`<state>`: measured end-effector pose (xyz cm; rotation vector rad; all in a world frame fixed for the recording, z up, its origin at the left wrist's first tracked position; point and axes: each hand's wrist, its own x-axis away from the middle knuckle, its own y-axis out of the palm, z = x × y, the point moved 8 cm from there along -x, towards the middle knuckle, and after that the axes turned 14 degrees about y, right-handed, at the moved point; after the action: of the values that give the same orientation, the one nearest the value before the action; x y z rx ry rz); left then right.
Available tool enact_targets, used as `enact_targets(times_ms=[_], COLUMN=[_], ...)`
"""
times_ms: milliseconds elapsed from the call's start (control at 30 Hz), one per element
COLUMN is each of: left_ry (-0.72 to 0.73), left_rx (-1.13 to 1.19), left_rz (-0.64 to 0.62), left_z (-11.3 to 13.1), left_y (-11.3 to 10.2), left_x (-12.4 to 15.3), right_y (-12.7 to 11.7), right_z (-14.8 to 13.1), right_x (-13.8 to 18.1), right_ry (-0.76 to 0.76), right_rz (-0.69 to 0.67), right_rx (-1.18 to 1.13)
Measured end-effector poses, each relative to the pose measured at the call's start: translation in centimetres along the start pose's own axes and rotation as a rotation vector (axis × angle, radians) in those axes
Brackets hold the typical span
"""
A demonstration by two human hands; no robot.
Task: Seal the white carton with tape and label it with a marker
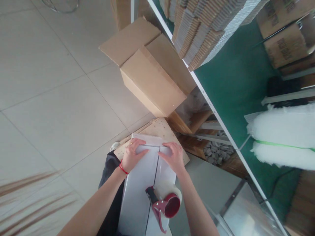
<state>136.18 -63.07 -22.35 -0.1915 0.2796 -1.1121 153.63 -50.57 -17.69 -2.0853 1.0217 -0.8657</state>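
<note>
A white box [141,183] lies in front of me with its two top flaps meeting along a dark seam. My left hand [133,152] presses flat on the left flap near the far edge, fingers stretched out; a red string circles its wrist. My right hand [173,155] lies flat on the right flap by the far edge, fingers extended. Neither hand grips anything. A red tape dispenser [163,206] with a roll of clear tape rests on the box top, close to my right forearm.
A wooden board [157,129] sits under the box's far end. An open brown cardboard box [150,70] stands on the tiled floor beyond. At right, a green-topped workbench [233,72] carries stacked flat cartons [204,29] and white foam bundles [283,136].
</note>
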Motion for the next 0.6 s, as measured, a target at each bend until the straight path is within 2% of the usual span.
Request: enact_targets(times_ms=[133,233,500,600], left_ry=[0.073,0.117,0.178,0.193], left_rx=[0.032,0.020,-0.049,-0.068], left_rz=[-0.022,-0.030,-0.051,-0.046], left_z=[1.2,1.4,1.3,1.5], left_y=[1.9,2.6,2.4,2.4], left_x=[-1.3,-2.3,-3.1,-3.2], right_y=[-1.1,-1.1,-0.6,-0.3], right_z=[2.0,2.8,1.6,1.4], right_x=[0.1,-0.4,-0.3,0.0], right_ry=[0.052,0.076,0.037,0.055], right_rz=[0.022,0.028,-0.092,-0.093], right_rx=[0.038,0.056,0.067,0.105])
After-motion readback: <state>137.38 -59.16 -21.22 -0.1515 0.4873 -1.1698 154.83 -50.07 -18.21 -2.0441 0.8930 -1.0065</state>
